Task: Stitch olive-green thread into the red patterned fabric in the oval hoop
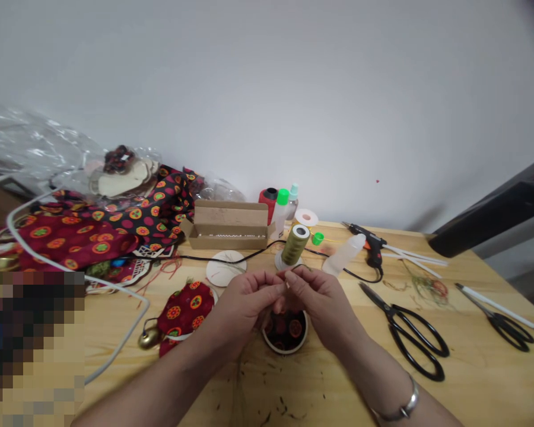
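My left hand and my right hand meet at the middle of the table, fingertips pinched together. A thin olive thread loops up at the right fingertips, and both pinches seem to be on it. Finer detail between the fingers is hidden. Beneath them lies a round, dark floral fabric piece with a pale rim, partly covered by the hands. Just behind my fingers stands an olive thread spool. Left of my left hand is a red floral fabric piece beside a brass bell.
Large black scissors, smaller scissors and a glue gun lie to the right. A clear bottle leans near my right hand. Behind are an open cardboard box and a white disc. Patterned cloth is heaped left.
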The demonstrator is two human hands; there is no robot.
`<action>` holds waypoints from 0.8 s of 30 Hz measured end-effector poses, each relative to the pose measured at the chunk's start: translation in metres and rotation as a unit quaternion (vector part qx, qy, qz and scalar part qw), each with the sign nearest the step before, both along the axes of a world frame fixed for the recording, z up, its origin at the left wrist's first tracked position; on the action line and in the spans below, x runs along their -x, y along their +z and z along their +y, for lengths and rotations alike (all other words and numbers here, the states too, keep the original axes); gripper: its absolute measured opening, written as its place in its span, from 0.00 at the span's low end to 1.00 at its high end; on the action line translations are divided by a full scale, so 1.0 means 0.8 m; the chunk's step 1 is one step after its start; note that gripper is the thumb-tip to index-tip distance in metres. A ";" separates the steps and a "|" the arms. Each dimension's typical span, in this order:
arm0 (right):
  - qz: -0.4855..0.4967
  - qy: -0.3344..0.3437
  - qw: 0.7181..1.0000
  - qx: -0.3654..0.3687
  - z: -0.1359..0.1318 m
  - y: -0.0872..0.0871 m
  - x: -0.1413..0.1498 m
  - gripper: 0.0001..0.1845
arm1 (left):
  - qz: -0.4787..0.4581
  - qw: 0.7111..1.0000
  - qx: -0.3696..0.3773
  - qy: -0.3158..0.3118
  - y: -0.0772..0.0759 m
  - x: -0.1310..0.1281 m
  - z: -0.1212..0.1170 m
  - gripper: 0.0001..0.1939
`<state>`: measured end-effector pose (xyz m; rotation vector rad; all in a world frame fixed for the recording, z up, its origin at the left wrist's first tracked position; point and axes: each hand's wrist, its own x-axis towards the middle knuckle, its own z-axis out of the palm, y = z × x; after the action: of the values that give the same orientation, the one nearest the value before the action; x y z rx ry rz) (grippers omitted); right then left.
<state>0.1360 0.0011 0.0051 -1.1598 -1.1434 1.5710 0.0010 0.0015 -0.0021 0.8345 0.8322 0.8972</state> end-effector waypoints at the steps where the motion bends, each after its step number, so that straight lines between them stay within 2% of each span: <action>1: 0.000 0.004 1.000 -0.001 0.000 0.000 -0.001 0.14 | 0.000 1.000 -0.004 0.001 0.001 0.000 0.000 0.11; 5: 0.020 0.009 1.000 0.012 0.000 -0.002 0.000 0.14 | -0.007 1.000 0.002 -0.013 0.002 0.001 -0.002 0.12; 9: 0.022 -0.040 0.998 0.043 0.001 0.000 0.002 0.12 | 0.008 1.000 0.019 0.009 0.001 0.001 -0.002 0.08; 16: -0.056 -0.058 0.997 -0.008 0.002 0.004 -0.001 0.11 | 0.018 1.000 0.020 0.007 0.000 0.000 -0.001 0.05; 24: -0.092 -0.064 0.993 -0.043 0.004 0.001 -0.006 0.11 | 0.013 1.000 0.022 -0.005 0.001 0.001 -0.003 0.05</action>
<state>0.1410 0.0045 0.0056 -1.3128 -1.2189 1.3271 0.0001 -0.0009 -0.0012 0.8132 0.8679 0.8586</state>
